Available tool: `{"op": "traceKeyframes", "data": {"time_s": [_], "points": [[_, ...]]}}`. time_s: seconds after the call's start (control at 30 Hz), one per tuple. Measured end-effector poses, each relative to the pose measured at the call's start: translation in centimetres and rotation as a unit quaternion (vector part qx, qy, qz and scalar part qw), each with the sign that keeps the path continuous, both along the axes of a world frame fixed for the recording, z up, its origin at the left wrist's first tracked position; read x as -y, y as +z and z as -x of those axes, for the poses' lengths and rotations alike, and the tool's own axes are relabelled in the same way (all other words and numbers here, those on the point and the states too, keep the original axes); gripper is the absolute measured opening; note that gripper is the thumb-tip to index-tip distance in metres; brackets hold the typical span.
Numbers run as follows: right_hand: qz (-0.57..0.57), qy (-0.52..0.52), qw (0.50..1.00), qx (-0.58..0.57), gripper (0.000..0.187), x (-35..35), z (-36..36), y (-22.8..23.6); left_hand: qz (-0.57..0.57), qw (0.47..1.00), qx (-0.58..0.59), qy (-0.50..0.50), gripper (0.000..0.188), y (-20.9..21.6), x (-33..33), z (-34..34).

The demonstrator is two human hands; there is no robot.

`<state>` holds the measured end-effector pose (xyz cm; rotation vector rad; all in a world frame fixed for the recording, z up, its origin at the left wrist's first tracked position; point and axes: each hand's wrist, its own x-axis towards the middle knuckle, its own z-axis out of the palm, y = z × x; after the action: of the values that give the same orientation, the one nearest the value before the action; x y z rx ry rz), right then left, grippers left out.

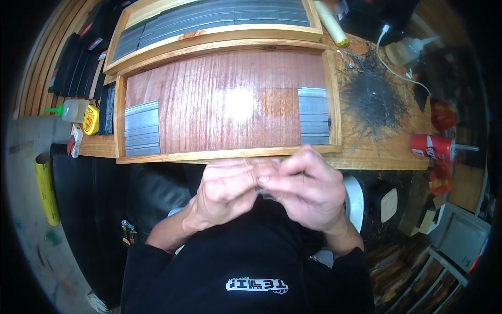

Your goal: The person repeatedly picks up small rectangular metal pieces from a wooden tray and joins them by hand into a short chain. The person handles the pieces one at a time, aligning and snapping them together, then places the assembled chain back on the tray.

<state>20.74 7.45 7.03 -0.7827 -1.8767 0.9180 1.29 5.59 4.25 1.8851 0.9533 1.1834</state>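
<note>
My left hand (227, 186) and my right hand (311, 191) meet over my lap, just off the near edge of a shallow wooden tray (225, 155). Both hands have curled fingers and pinched tips that touch or nearly touch. Whatever sits between them is hidden by the fingers. Inside the tray, a stack of flat grey strips (141, 128) lies at the left end. Another group of grey strips (314, 116) lies at the right end. Between them shows the shiny reddish-brown wood base (204, 104).
Behind stands a second wooden tray (209, 40) filled with grey strips (209, 22). To the right lie a heap of thin dark slivers (372, 97), a squeeze bottle (403, 52) and a red can (431, 146). A yellow tape measure (91, 119) and green-tipped bottle (74, 110) stand left.
</note>
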Motion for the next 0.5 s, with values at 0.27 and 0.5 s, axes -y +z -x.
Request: {"op": "traceKeyframes", "data": {"time_s": [0.27, 0.5], "points": [[0.052, -0.018, 0.998, -0.019, 0.025, -0.2, 0.0, -0.5, 0.028, 0.999, 0.005, 0.015, 0.033, 0.2, -0.2, -0.4], [0.099, -0.003, 0.995, -0.015, 0.020, 1.8, 0.4, -0.6, 0.142, 0.989, 0.033, 0.000, 0.017, 1.4, 2.4, 0.3]]}}
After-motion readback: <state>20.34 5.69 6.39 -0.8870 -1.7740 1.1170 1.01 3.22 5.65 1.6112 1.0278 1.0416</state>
